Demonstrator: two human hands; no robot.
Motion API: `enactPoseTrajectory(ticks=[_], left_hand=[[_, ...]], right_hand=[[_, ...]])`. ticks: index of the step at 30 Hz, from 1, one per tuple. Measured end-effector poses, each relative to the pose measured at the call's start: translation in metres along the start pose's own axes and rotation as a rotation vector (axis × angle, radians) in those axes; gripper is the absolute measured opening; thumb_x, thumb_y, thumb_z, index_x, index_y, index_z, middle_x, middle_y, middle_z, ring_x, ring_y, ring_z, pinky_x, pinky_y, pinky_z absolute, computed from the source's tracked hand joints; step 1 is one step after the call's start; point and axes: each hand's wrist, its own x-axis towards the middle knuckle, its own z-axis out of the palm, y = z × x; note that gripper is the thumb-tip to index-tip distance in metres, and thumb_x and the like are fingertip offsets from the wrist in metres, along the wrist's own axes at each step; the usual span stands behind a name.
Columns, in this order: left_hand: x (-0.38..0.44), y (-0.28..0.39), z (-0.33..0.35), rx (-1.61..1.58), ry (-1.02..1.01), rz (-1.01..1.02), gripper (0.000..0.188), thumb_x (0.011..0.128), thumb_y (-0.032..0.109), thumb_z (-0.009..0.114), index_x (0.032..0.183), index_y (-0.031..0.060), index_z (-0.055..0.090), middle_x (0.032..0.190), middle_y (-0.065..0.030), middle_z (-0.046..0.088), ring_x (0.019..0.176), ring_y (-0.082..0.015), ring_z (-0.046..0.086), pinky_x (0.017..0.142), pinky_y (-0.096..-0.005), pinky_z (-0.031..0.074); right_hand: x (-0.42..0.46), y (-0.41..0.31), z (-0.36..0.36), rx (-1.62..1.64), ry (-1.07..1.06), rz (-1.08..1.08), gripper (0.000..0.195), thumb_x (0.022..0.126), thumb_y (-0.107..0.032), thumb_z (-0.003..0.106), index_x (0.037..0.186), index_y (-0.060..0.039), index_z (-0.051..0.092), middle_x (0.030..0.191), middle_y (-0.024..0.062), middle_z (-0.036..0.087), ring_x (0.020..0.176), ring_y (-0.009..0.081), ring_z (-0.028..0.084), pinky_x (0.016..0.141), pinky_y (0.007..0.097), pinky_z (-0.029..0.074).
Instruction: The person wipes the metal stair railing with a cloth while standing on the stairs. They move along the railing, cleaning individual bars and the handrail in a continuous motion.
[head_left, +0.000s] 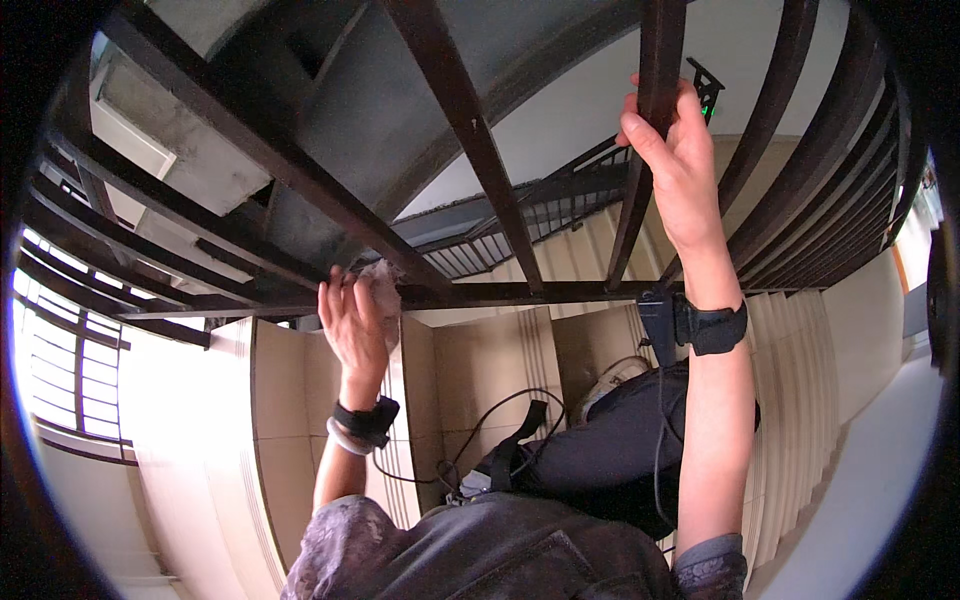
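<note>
My right hand (679, 172) is wrapped around a dark brown metal baluster (660, 45) of the stair railing, its thumb on the near side. Lower and to the left, my left hand (351, 322) rests at the railing's bottom rail (495, 294). It holds a crumpled, pale pinkish cloth (385, 289) against the rail, near the foot of another baluster (300, 180). The fingers partly cover the cloth. Each wrist wears a black strap, and a small black device (657, 326) sits beside the right one.
Beige tiled stair steps (495, 367) lie under me, with more steps (787, 375) to the right. Past the balusters, a lower flight has its own dark railing (480, 251). A black cable (517, 394) loops near my leg. A bright barred window (67, 367) is at left.
</note>
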Motion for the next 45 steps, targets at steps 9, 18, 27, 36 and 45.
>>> enactPoseTrajectory(ticks=[9, 18, 27, 36, 45], left_hand=[[-0.011, 0.033, 0.006, -0.317, -0.128, 0.088, 0.033, 0.075, 0.004, 0.059, 0.107, -0.0012, 0.054, 0.113, -0.0199, 0.059, 0.109, -0.0339, 0.054, 0.099, -0.0444, 0.04], [-0.025, 0.027, 0.025, -0.279, 0.024, -0.115, 0.029, 0.08, 0.004, 0.058, 0.108, 0.0024, 0.055, 0.112, -0.0181, 0.058, 0.11, -0.0362, 0.052, 0.099, -0.0451, 0.04], [-0.018, 0.054, -0.023, -0.331, -0.464, -0.014, 0.037, 0.076, 0.016, 0.064, 0.109, 0.0023, 0.053, 0.112, -0.0189, 0.056, 0.105, -0.0359, 0.054, 0.088, -0.044, 0.046], [-0.036, 0.09, 0.044, -0.293, -0.114, 0.289, 0.026, 0.077, 0.008, 0.056, 0.102, 0.0018, 0.054, 0.12, -0.0228, 0.054, 0.118, -0.0375, 0.049, 0.095, -0.0446, 0.044], [-0.015, 0.171, 0.065, -0.341, -0.284, 0.261, 0.033, 0.074, 0.011, 0.057, 0.106, 0.0018, 0.05, 0.115, -0.0214, 0.054, 0.108, -0.0341, 0.05, 0.09, -0.0428, 0.038]], right_hand=[[0.0, 0.003, 0.0, 0.017, -0.015, -0.003, 0.018, 0.09, -0.007, 0.058, 0.104, -0.0043, 0.047, 0.09, -0.0007, 0.052, 0.08, 0.007, 0.048, 0.073, 0.0225, 0.041], [-0.001, 0.0, 0.002, 0.004, -0.018, -0.006, 0.017, 0.09, -0.007, 0.057, 0.103, -0.0045, 0.047, 0.088, -0.0006, 0.053, 0.079, 0.0074, 0.049, 0.072, 0.0237, 0.042], [-0.001, 0.005, -0.003, 0.012, -0.017, -0.032, 0.016, 0.089, -0.005, 0.056, 0.102, -0.0043, 0.048, 0.088, -0.0009, 0.053, 0.078, 0.0084, 0.048, 0.074, 0.0234, 0.041], [0.001, 0.007, 0.0, -0.015, 0.012, -0.075, 0.017, 0.087, -0.007, 0.057, 0.101, -0.0024, 0.05, 0.087, 0.0015, 0.057, 0.079, 0.0099, 0.052, 0.076, 0.0256, 0.043], [0.003, 0.01, 0.0, -0.028, 0.017, -0.106, 0.024, 0.086, -0.006, 0.058, 0.107, -0.0029, 0.048, 0.087, 0.0033, 0.06, 0.078, 0.0123, 0.056, 0.075, 0.0266, 0.045]])
